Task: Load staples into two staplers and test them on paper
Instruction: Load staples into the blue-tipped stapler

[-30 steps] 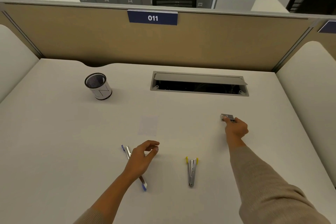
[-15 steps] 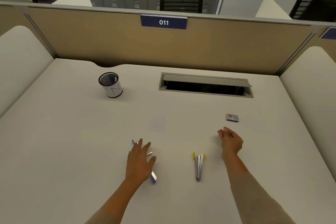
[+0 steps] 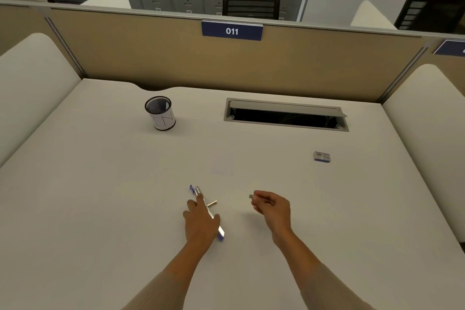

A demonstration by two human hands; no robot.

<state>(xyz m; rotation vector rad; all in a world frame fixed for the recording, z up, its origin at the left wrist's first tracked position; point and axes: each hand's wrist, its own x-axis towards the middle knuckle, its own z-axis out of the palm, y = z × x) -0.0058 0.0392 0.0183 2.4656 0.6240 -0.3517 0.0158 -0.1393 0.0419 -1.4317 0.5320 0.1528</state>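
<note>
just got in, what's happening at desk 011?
A person is loading a stapler. The left hand rests flat on the blue stapler, which lies opened on the desk. The right hand pinches a small strip of staples just right of it, not yet in. The staple box sits farther right and a faint sheet of paper lies beyond the stapler. No second stapler is visible.

Desk count — one of nearly everything
One stapler [image 3: 196,189], one staple box [image 3: 322,156], one strip of staples [image 3: 250,196], one sheet of paper [image 3: 222,169], one mesh cup [image 3: 160,113], one cable hatch [image 3: 285,114] — and two hands: left hand [image 3: 200,221], right hand [image 3: 273,207].
</note>
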